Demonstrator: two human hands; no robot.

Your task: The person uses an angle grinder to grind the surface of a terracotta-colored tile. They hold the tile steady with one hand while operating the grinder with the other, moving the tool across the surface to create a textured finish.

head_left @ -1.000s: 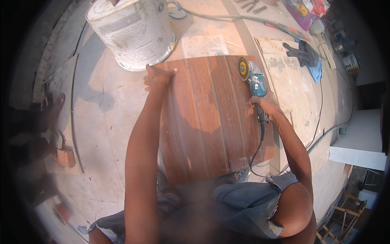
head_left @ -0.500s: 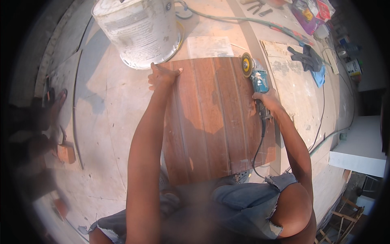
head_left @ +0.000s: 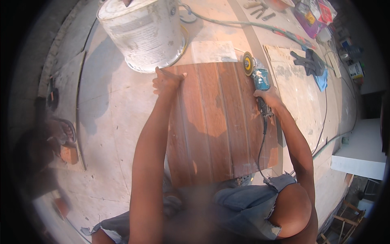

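A brown wood-look panel (head_left: 211, 122) with several lengthwise grooves lies flat before my knees. My left hand (head_left: 167, 81) is at its far left corner, thumb stretched onto the surface and fingers spread past the left edge. On the panel's right side, my right hand (head_left: 268, 98) is wrapped round the body of a teal and black angle grinder (head_left: 261, 79). The grinder's yellow-centred disc (head_left: 248, 63) stands near the far right corner. Its black cord trails back over the panel toward my right knee. I cannot tell whether the disc is spinning.
A stained white bucket (head_left: 146, 36) stands just beyond my left hand. Past the panel lies a pale tile (head_left: 213, 51). To the right are a dusty board (head_left: 292, 87), dark gloves (head_left: 309, 61) and a green hose (head_left: 227, 22). Another person's foot (head_left: 63, 132) is at the left.
The whole view has shifted slightly, while both hands keep their places on the panel and grinder. At the left, the other person's foot has moved nearer to the brick.
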